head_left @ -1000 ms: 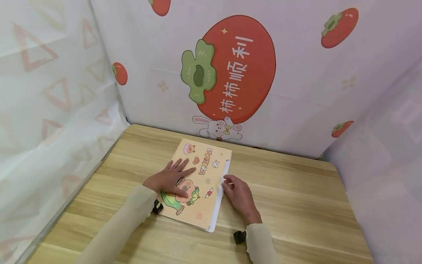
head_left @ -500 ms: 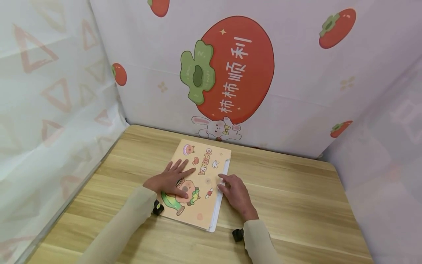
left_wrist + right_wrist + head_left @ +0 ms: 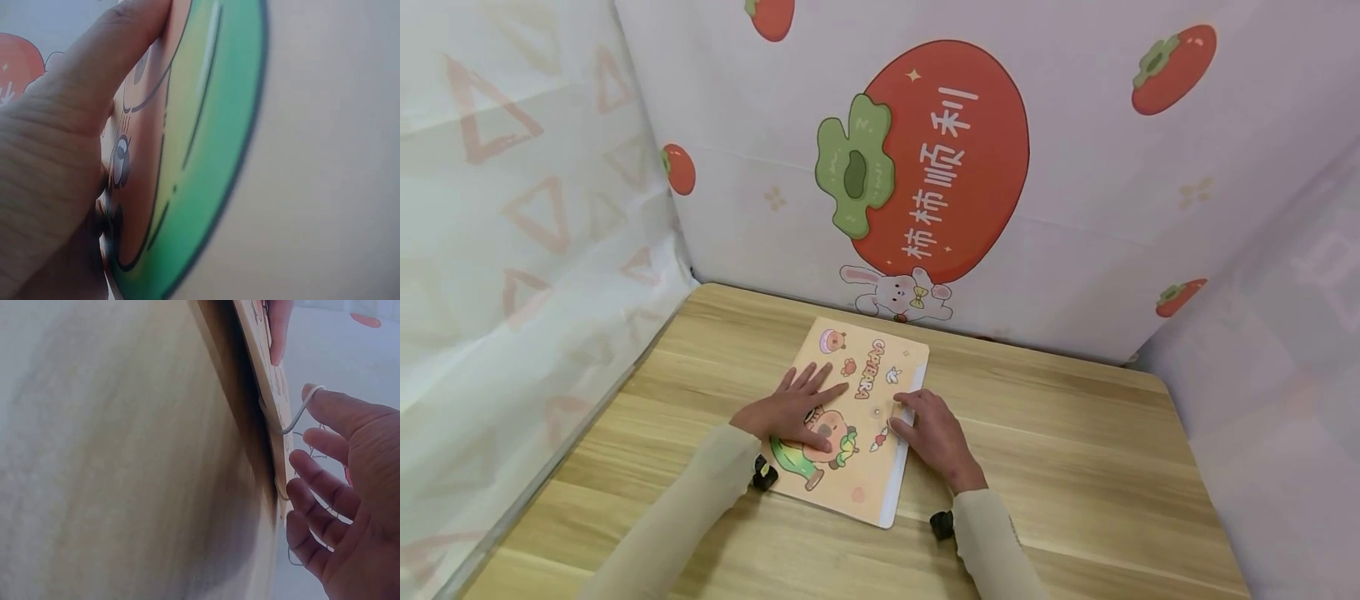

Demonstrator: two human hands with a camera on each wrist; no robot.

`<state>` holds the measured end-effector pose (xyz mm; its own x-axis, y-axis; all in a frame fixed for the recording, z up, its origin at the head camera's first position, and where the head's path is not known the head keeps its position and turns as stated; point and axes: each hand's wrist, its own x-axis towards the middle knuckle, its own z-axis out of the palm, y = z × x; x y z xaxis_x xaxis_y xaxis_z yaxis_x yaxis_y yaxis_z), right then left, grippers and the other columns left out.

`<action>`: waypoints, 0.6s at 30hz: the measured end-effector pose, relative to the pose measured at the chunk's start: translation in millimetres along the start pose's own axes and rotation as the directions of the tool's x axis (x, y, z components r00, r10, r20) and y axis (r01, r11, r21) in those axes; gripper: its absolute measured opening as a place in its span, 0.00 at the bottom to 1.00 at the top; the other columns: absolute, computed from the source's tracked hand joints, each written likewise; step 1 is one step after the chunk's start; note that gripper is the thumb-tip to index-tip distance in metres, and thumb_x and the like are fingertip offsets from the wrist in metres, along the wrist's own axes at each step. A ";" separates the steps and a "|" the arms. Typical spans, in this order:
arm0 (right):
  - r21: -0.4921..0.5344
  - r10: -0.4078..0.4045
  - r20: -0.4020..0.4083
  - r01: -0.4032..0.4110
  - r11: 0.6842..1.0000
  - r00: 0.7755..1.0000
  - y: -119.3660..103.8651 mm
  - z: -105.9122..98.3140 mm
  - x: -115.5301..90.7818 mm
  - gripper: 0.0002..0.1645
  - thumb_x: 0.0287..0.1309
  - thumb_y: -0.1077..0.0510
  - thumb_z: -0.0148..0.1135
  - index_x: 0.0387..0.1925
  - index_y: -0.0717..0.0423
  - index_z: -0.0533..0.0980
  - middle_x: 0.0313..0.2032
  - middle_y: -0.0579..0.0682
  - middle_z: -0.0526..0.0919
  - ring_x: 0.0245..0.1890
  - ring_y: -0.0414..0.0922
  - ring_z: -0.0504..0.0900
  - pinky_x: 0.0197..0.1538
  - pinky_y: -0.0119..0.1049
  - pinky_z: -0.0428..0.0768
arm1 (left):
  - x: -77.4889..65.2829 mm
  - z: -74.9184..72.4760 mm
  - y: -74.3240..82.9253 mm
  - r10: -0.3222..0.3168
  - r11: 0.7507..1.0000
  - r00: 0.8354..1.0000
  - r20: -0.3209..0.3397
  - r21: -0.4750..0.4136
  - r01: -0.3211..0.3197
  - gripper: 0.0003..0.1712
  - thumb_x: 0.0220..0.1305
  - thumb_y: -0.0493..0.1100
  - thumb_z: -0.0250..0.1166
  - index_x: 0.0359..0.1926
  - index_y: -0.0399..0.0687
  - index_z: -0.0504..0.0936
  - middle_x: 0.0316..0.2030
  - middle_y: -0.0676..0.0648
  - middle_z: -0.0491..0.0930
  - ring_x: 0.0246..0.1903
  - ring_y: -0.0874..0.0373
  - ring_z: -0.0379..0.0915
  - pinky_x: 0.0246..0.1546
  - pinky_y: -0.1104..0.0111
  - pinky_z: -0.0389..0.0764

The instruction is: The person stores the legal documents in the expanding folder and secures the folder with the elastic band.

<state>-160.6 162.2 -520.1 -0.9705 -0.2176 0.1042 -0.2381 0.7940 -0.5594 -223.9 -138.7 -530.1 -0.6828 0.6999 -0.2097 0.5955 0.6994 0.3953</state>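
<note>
A peach notebook [image 3: 850, 492] with capybara drawings and the word CAPYBARA lies closed on the wooden table. My left hand [image 3: 792, 415] rests on its cover with the fingers spread; the left wrist view shows the thumb [image 3: 81, 81] against the printed green shape. At the notebook's right edge, my right hand [image 3: 936, 433] has its thumb and fingers bent over the cover. A thin whitish cord [image 3: 300, 417], seen in the right wrist view, loops over the thumb tip and runs to the notebook's edge. Beside those fingertips sits a small round button [image 3: 877, 411] on the cover.
Wooden tabletop [image 3: 1060, 467] extends on both sides of the notebook. A white backdrop [image 3: 737, 225] printed with persimmons and a rabbit hangs behind the table, with a patterned sheet [image 3: 550, 317] at the left and another sheet [image 3: 1285, 400] at the right.
My right hand has moved left, from the notebook's right edge onto the cover close to the button. The left hand stays in place on the cover.
</note>
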 end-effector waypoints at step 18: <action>-0.152 -0.066 0.072 0.076 0.985 0.995 -9.8 -2.2 18.0 0.22 0.61 0.52 0.74 0.53 0.58 0.85 0.48 0.52 0.87 0.48 0.50 0.81 0.55 0.46 0.78 | -0.6 5.3 5.3 -0.010 1.000 1.000 -0.024 -0.010 0.010 0.63 0.55 0.76 0.68 0.83 0.57 0.51 0.81 0.38 0.32 0.78 0.36 0.22 0.71 0.40 0.28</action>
<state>-175.8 151.7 -511.0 -0.9473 -0.3097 0.0817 -0.3147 0.8519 -0.4187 -218.1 -134.7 -532.6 -0.6987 0.6893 -0.1917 0.5845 0.7045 0.4026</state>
